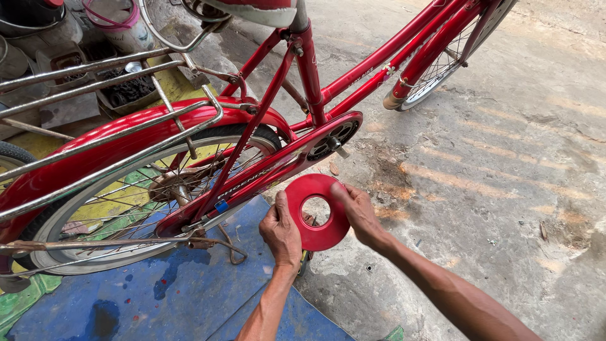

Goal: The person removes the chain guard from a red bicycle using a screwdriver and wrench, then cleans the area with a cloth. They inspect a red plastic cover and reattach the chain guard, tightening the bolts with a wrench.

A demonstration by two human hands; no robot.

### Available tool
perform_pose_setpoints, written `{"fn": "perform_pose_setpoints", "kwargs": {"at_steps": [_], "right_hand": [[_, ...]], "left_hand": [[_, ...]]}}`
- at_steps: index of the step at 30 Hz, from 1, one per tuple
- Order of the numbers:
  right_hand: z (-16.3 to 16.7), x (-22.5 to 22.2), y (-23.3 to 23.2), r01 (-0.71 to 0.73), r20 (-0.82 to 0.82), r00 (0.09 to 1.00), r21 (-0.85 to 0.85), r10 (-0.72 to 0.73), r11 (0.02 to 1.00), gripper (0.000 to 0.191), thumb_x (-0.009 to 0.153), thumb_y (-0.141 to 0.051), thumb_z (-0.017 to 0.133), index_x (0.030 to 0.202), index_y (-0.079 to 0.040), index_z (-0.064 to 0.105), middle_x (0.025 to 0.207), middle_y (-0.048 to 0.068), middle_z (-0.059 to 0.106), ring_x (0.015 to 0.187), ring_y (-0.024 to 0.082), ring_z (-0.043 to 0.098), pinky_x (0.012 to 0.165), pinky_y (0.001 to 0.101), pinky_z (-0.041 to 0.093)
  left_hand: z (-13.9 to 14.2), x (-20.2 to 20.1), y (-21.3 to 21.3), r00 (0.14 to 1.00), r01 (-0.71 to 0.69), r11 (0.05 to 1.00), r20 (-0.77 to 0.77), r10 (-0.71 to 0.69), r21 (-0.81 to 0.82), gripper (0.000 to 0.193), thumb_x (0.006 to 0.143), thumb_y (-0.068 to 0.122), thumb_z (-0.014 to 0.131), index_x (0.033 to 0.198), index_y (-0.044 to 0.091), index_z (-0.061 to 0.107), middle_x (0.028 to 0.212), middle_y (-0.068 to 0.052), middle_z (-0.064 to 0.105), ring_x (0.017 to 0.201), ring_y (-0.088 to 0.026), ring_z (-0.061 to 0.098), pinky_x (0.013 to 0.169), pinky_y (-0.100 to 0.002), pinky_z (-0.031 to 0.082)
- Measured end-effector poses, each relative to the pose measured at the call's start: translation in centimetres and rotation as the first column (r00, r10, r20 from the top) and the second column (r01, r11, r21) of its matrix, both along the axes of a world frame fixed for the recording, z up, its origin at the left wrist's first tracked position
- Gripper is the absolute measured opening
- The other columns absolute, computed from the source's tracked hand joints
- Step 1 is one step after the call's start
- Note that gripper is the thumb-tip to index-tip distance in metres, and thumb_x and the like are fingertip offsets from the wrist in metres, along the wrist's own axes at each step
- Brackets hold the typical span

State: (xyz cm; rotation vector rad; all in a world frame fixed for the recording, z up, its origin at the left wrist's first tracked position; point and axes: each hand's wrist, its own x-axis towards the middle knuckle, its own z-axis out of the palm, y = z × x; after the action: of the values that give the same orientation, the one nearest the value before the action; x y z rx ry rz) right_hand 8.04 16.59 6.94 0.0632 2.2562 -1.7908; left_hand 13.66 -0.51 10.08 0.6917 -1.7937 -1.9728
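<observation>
Over stained concrete floor (505,158), left hand (281,231) and right hand (361,213) pinch red ring cover (319,224).

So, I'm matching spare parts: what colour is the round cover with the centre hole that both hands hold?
Red, like the bicycle frame; the ring cover shows best in the head view.

labels: white lettering decal on red chain guard (252,180) | small blue sticker (221,206)

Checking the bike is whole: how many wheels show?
2: the rear wheel at left under the rack, the front wheel at top right, partly cut off by the frame edge.
</observation>
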Motion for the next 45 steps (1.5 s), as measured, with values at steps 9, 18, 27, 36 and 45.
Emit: {"fn": "perform_pose_setpoints", "kwargs": {"at_steps": [9,18,27,36,45], "right_hand": [[5.0,-1.1,1.4,-0.360,0.149,0.919,-0.059,0.365,0.931,0.052,0.091,-0.036,0.071,0.130,-0.003,0.064,0.110,0.010,0.078,0.089,0.018,0.076,0.077,0.0362,0.068],[4.1,-1.0,1.3,-0.346,0.153,0.929,0.039,0.337,0.937,0.053,0.089,-0.040,0.071,0.125,-0.001,0.066,0.105,0.012,0.078,0.085,0.020,0.077,0.072,0.0370,0.070],[-2.0,-1.7,-0.2,0.276,0.216,0.944,-0.095,-0.251,0.957,0.065,0.107,-0.062,0.046,0.065,-0.013,0.044,0.054,-0.003,0.038,0.046,0.013,0.029,0.038,0.0334,0.028],[-3.6,-0.9,-0.2,0.286,0.178,0.950,-0.168,-0.256,0.944,0.066,0.102,-0.062,0.043,0.059,-0.013,0.050,0.051,-0.003,0.042,0.045,0.011,0.032,0.038,0.0347,0.032],[-3.3,-1.8,0.3,0.202,0.029,0.977,0.166,-0.209,0.965,0.064,0.105,-0.068,0.046,0.068,-0.016,0.039,0.057,-0.007,0.033,0.050,0.010,0.028,0.044,0.0300,0.027]], "left_hand": [[1.2,0.1,-0.7,0.998,0.054,0.992,-0.013,-0.056,-0.115,0.038,0.098,0.037,0.067,0.089,0.001,0.076,0.065,-0.005,0.073,0.055,-0.011,0.065,0.054,-0.030,0.054],[0.5,0.3,-1.0,0.999,0.039,0.986,0.006,-0.039,-0.159,0.036,0.098,0.037,0.067,0.093,0.003,0.079,0.068,-0.006,0.072,0.058,-0.011,0.060,0.055,-0.031,0.051],[-0.9,-0.1,0.5,0.999,0.027,0.987,0.040,-0.021,-0.157,0.061,0.106,0.043,0.063,0.064,-0.002,0.058,0.054,-0.001,0.043,0.057,-0.010,0.037,0.051,-0.033,0.037],[-0.9,0.0,0.9,0.997,0.074,0.945,0.009,-0.081,0.318,0.059,0.101,0.045,0.062,0.058,0.005,0.054,0.053,0.002,0.050,0.049,-0.007,0.048,0.053,-0.033,0.060],[-1.2,0.1,-0.5,0.973,0.183,0.983,0.141,-0.186,0.032,0.055,0.098,0.048,0.055,0.062,0.008,0.068,0.051,0.002,0.061,0.048,-0.010,0.059,0.048,-0.034,0.054]]}}
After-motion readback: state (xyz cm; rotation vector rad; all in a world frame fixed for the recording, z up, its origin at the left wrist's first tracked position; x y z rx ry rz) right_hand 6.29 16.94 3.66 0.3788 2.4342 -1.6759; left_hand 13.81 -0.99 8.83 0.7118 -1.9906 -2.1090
